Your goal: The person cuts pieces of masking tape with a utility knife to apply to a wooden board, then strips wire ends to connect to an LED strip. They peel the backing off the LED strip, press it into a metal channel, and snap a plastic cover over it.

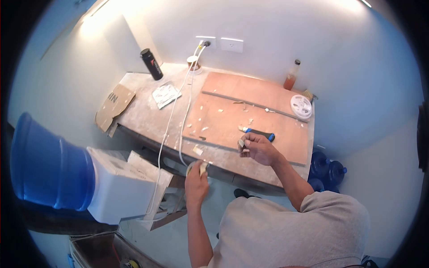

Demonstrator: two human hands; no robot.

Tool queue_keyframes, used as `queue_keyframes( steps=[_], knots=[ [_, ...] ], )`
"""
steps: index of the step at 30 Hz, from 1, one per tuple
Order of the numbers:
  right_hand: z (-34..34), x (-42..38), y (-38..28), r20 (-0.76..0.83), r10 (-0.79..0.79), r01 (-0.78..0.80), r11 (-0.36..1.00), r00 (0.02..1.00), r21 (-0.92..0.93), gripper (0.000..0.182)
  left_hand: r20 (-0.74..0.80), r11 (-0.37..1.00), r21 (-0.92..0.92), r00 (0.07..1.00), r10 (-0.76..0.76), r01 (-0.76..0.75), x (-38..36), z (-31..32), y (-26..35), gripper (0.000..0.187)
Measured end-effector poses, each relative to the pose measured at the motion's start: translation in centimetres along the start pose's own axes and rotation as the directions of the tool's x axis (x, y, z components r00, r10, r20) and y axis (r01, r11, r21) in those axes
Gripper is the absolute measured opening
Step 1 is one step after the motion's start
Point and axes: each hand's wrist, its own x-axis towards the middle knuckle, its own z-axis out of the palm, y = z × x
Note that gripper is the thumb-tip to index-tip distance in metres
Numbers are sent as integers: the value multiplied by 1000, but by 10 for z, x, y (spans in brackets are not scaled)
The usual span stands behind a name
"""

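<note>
Over the front edge of the table, my left hand [196, 181] is closed around a pale, rounded thing [203, 168] that looks like a roll of tape; my fingers hide most of it. My right hand [261, 149] is held above the near edge of the reddish wooden board [223, 120], with thumb and fingers pinching a small, thin, pale scrap [241, 144]. Just beyond that hand a blue and black utility knife [263, 134] lies on the board. Small pale scraps are scattered around it, and a narrow dark strip [254, 105] crosses the board.
White cables [172, 116] run from the wall socket [206, 43] across the table and down its front. A white reel [301, 106], a bottle of reddish liquid [292, 75], a black flask [152, 64] and cardboard [117, 103] stand or lie around. A water dispenser [118, 183] is at left.
</note>
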Motion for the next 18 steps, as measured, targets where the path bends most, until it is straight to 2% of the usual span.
queue_keyframes(
  steps=[1,2,3,5,6,8,9,11,12,14,15,16,17,18],
  knots=[
    [-3,-1,-8,-9,-9,9,1000,1000,1,13,8,993,88,997,79,-79,30,19,4,49],
    [-5,-3,-16,74,-22,14,995,997,103,14,23,973,174,988,153,-155,57,39,7,56],
    [-8,-4,-24,158,-40,7,979,987,203,15,30,973,171,987,155,-158,82,53,17,56],
    [-18,-3,-38,209,-44,-12,965,977,262,15,206,889,426,975,87,-170,120,79,31,69],
    [-24,-1,-42,244,-65,-11,954,968,300,14,207,890,426,975,79,-163,134,93,26,69],
    [-35,4,-49,277,-76,-25,939,958,343,13,281,739,582,937,209,-340,153,120,10,80],
    [-40,8,-52,285,-83,-16,944,955,330,12,282,744,582,939,195,-329,153,124,15,80],
    [-50,14,-59,298,-77,-23,947,952,319,11,125,717,673,983,136,-185,149,118,43,69],
    [-54,18,-61,323,-87,-7,960,943,281,11,124,716,677,985,116,-169,146,109,55,69],
    [-55,26,-62,347,-87,-9,964,934,264,11,-41,875,446,972,230,-188,135,85,81,51],
    [-53,31,-64,405,-117,36,979,907,201,13,-30,875,453,978,205,-170,122,71,96,51],
    [-49,33,-65,470,-142,86,987,871,139,15,-11,984,65,986,167,-166,107,54,111,43],
    [-44,35,-66,481,-131,66,986,867,151,15,1,934,-332,990,139,-131,95,43,121,37],
    [-36,35,-66,502,-116,118,993,857,29,14,-9,941,-320,993,116,-112,80,35,126,37]
  ],
)
